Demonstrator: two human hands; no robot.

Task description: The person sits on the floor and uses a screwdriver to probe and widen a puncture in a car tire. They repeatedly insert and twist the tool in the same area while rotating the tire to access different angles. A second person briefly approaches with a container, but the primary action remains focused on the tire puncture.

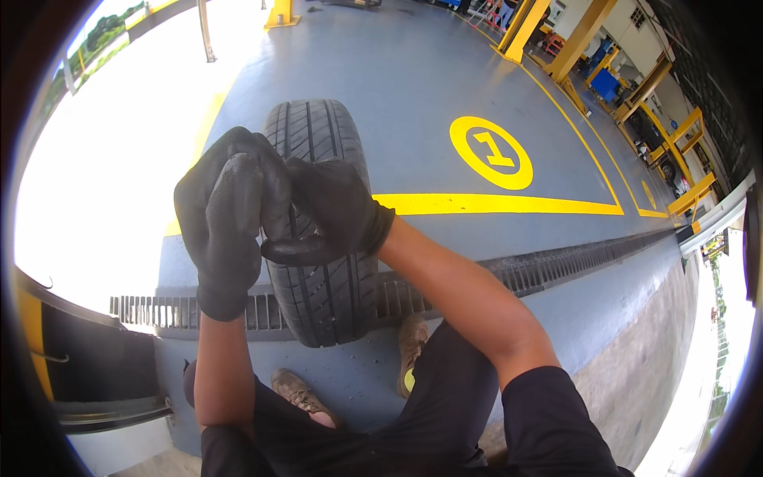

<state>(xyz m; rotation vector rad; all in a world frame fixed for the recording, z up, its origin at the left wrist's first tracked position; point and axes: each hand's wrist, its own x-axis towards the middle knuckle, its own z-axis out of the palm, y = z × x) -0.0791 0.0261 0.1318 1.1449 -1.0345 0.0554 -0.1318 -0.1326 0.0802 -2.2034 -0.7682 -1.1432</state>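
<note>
1. On the blue-grey painted floor, a black grooved rubber tire is standing upright, its tread running lengthwise forward.
2. Nearer its midline, the black-gloved right hand is meeting the black-gloved left hand.
3. Both are curling together; anything clasped inside is staying hidden.

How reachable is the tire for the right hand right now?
Likely yes: the right hand overlaps the tire in view, with nothing visible blocking the way, though it seems busy close against the left hand.
</note>
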